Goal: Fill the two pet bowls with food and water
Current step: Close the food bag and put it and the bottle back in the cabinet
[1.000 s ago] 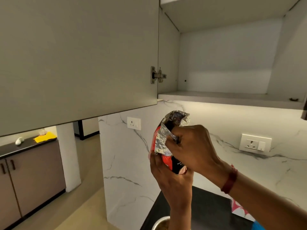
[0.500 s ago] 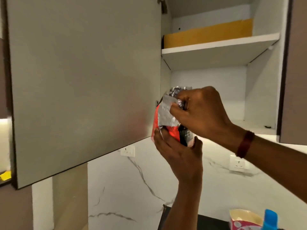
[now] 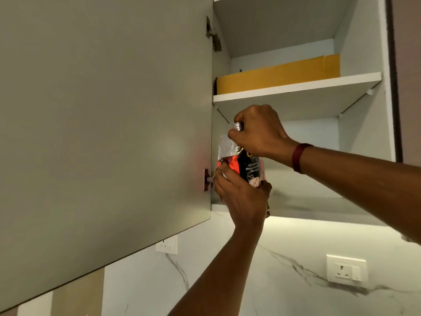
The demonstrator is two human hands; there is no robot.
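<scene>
A red and black pet food packet point(image 3: 246, 166) with a silver foil top is held up in front of the open wall cabinet. My left hand point(image 3: 241, 197) grips the packet from below, at its bottom. My right hand point(image 3: 257, 131) pinches the folded foil top from above. The packet is level with the cabinet's lower shelf point(image 3: 314, 207) and just at its left front corner. The two pet bowls are out of view.
The grey cabinet door point(image 3: 102, 122) stands open on the left, its edge close beside my hands. A yellow-brown flat box point(image 3: 278, 74) lies on the upper shelf point(image 3: 296, 86). Below is a white marble wall with a socket point(image 3: 346, 271) and a switch point(image 3: 166, 246).
My view has tilted upward and both hands have raised the packet from counter level to the cabinet's lower shelf. The counter and the bowl have dropped out of view.
</scene>
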